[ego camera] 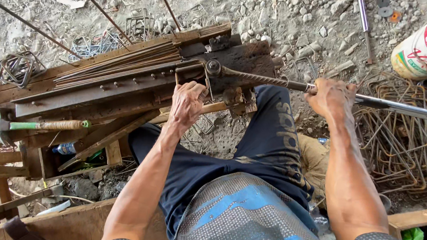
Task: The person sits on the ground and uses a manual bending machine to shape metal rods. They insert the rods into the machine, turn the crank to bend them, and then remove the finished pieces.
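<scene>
Steel lever [329, 91], a ribbed bar sleeved in shiny pipe, runs from a pivot bolt [213, 67] on the wooden table [123, 94] out to the right. Right hand [332, 98] grips it where pipe meets bar, fingers wrapped tight. Left hand [187, 105] lies on the table edge just below the pivot, fingers curled over a thin wire [189, 74] bent there. Rusty rods [120, 63] lie bundled along the table; a hammer [33, 126] rests at its left end. Bent stirrups [407, 147] pile up beside the right arm.
</scene>
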